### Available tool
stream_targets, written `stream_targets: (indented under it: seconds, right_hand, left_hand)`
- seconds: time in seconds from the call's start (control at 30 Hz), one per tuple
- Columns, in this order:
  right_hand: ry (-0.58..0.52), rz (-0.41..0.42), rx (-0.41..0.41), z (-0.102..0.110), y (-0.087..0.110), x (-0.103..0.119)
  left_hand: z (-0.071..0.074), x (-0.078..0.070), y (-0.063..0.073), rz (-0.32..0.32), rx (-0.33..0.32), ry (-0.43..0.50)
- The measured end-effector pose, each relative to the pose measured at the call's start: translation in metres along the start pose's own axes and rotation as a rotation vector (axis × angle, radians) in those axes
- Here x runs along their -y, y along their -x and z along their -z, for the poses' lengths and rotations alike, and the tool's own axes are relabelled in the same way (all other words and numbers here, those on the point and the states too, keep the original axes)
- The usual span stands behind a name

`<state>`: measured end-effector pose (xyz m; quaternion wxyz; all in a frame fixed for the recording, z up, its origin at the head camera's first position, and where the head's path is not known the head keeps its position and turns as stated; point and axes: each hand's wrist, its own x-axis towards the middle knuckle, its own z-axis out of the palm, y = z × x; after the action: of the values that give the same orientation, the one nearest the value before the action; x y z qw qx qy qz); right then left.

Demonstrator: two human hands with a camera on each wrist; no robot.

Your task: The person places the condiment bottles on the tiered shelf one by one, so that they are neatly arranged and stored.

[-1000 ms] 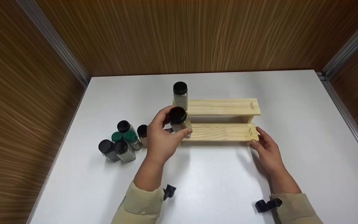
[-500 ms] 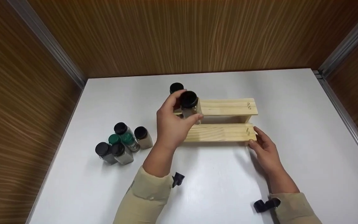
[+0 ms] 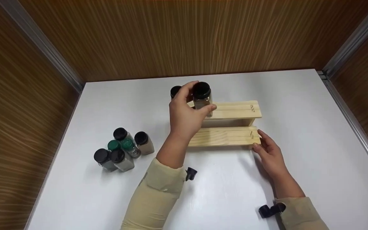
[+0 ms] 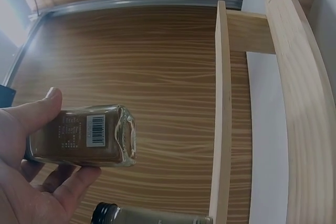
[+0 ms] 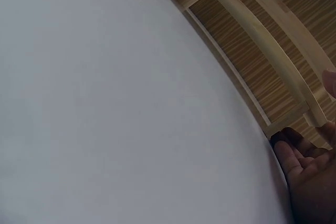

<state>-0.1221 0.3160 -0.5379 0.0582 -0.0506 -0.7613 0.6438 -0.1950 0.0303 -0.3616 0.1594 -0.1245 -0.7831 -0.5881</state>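
Observation:
My left hand (image 3: 184,119) grips a square glass spice jar (image 3: 202,102) with a black cap, between thumb and fingers. The jar is upright above the upper step of a two-step pale wooden rack (image 3: 224,136). In the left wrist view, brown contents and a barcode label show on the held jar (image 4: 79,137), and a gap separates its base from the upper board (image 4: 222,114). A second black-capped jar (image 3: 175,91) stands at the upper step's left end, partly behind my left hand. At the lower step's right end, my right hand (image 3: 272,156) holds the rack with thumb and fingers.
On the white table (image 3: 222,191), left of the rack, stands a cluster of several spice jars, among them a green-capped jar (image 3: 131,148) and a black-capped brown jar (image 3: 144,143). Wood-grain panels (image 3: 203,38) wall the table at the back and sides.
My left hand has carried the jar away from the front and rightward, from over the lower step to over the upper step. My right hand stays at the rack's end.

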Motion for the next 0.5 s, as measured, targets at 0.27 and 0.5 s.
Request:
stream_targets:
  seconds: [0.27, 0.5]
  right_hand:
    - [-0.033, -0.009, 0.001, -0.004, 0.001, 0.001]
    - [-0.031, 0.012, 0.013, -0.006, 0.003, 0.002]
  left_hand:
    - [-0.007, 0.003, -0.006, 0.024, -0.017, -0.059]
    - [-0.013, 0.01, -0.01, 0.061, -0.035, -0.075]
